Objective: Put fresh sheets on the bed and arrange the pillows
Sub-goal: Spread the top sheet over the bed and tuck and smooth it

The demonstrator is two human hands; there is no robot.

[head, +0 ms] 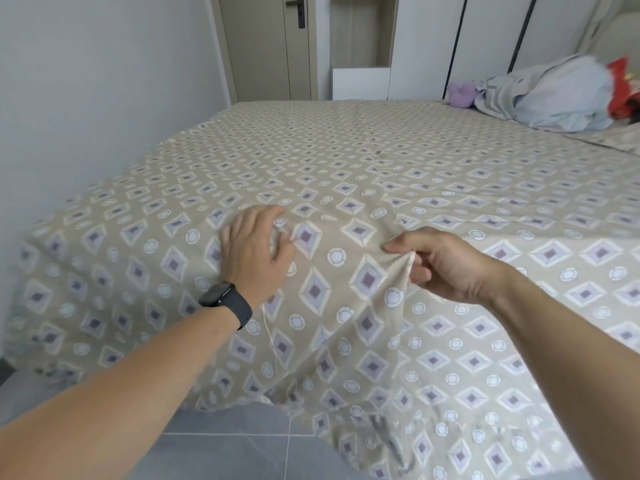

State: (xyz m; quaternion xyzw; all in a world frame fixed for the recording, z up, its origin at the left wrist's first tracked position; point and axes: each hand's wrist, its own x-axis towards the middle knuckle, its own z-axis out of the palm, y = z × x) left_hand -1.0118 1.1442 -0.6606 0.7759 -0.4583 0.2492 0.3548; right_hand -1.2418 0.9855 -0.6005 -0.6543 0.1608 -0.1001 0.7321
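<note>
Right hand point(446, 263) pinching a raised fold of the patterned sheet point(346, 161) near the foot edge, left hand point(254, 249) lying just beside it, fingers seemingly gathering cloth though blurred, sheet stretching away toward the far bundle of bedding point(547, 95), its slack hanging over the near edge.

Even, soft daylight-type lighting, moderately bright, no glare or blown highlights. Shadows are faint: a soft one under the right hand point(446, 263) on the sheet point(346, 161). Wide-angle distortion bends the bed edges and the door point(263, 46) frame lines near the borders. Motion blur smears the sheet pattern at lower left, the bottom hem and the left hand point(256, 251) fingers. Far bedding pile point(547, 95) is soft.
</note>
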